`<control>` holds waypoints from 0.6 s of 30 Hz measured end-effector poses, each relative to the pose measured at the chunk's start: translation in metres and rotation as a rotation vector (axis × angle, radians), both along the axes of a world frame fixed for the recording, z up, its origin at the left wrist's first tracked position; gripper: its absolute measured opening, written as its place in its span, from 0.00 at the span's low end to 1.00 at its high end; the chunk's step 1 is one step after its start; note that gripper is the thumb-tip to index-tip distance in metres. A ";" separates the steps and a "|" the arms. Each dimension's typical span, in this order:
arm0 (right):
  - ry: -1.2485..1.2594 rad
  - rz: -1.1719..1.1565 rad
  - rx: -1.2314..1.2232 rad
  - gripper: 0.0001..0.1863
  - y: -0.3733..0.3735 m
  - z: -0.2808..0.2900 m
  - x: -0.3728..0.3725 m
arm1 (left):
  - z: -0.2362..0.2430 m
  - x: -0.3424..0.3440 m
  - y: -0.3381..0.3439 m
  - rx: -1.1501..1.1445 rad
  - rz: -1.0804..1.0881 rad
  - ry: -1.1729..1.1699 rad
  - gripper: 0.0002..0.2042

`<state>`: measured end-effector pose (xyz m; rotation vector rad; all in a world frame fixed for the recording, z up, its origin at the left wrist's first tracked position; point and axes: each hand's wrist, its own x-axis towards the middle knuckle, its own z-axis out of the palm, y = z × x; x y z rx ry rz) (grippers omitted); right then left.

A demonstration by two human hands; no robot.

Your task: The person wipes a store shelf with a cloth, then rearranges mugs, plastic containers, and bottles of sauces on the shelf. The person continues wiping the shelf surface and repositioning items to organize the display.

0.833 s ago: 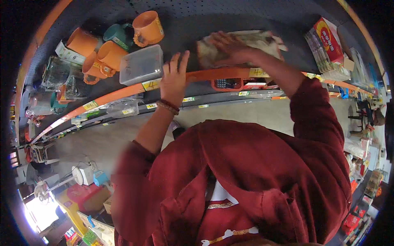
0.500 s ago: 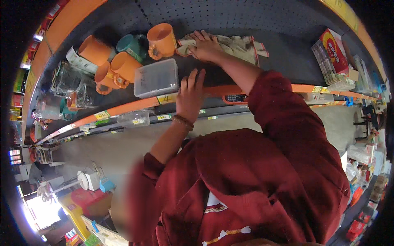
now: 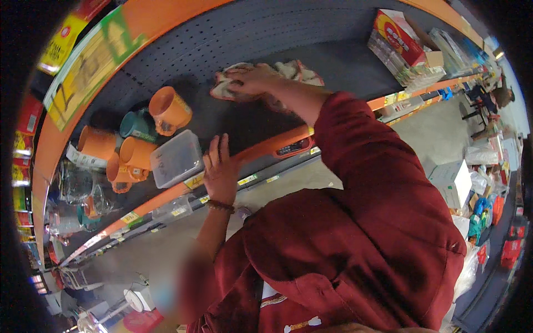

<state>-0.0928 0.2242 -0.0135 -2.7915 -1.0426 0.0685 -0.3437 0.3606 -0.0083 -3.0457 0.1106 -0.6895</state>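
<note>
On the dark shelf [image 3: 355,69], my right hand [image 3: 252,82] presses palm down on a pale cloth with reddish edging [image 3: 302,72]. The cloth is bunched beneath its slightly blurred fingers. My left hand [image 3: 221,176] rests open at the shelf's orange front edge, fingers stretched out beside a clear lidded plastic box [image 3: 177,159]. Left of the box stand several orange mugs, one of them the upright orange mug [image 3: 169,111] nearest the cloth. A dark green mug [image 3: 139,125] sits among them. Part of the cloth is hidden by my right hand and forearm.
A red and yellow carton [image 3: 400,39] and stacked clear packs [image 3: 391,61] stand toward the shelf's right end. Plastic-wrapped goods [image 3: 78,180] lie at its left. A perforated back panel [image 3: 222,39] rises behind. Below the front edge is an orange basket [image 3: 294,147].
My right hand and the cloth have shifted right along the shelf, away from the nearest orange mug. My left hand stays beside the box. The whole view has turned.
</note>
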 end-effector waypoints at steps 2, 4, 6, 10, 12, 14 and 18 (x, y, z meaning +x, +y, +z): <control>-0.030 -0.052 0.026 0.33 -0.046 -0.011 0.019 | 0.008 -0.004 -0.002 -0.096 -0.025 0.059 0.36; -0.063 -0.132 0.030 0.31 -0.093 -0.012 0.034 | 0.010 -0.006 -0.005 -0.079 0.019 0.114 0.35; -0.087 -0.196 0.050 0.29 -0.141 -0.012 0.047 | 0.012 -0.003 -0.004 -0.033 -0.001 0.069 0.34; 0.127 -0.227 0.400 0.25 -0.255 -0.027 0.096 | 0.008 -0.002 -0.002 -0.011 -0.002 0.084 0.34; 0.346 -0.300 0.620 0.27 -0.310 -0.030 0.107 | 0.012 -0.003 -0.005 -0.069 -0.006 0.113 0.34; 0.199 -0.540 0.529 0.29 -0.328 -0.016 0.102 | 0.013 -0.004 -0.005 -0.081 0.001 0.118 0.34; 0.060 -0.571 0.279 0.37 -0.360 0.004 0.060 | 0.009 -0.002 -0.003 -0.042 -0.020 0.109 0.34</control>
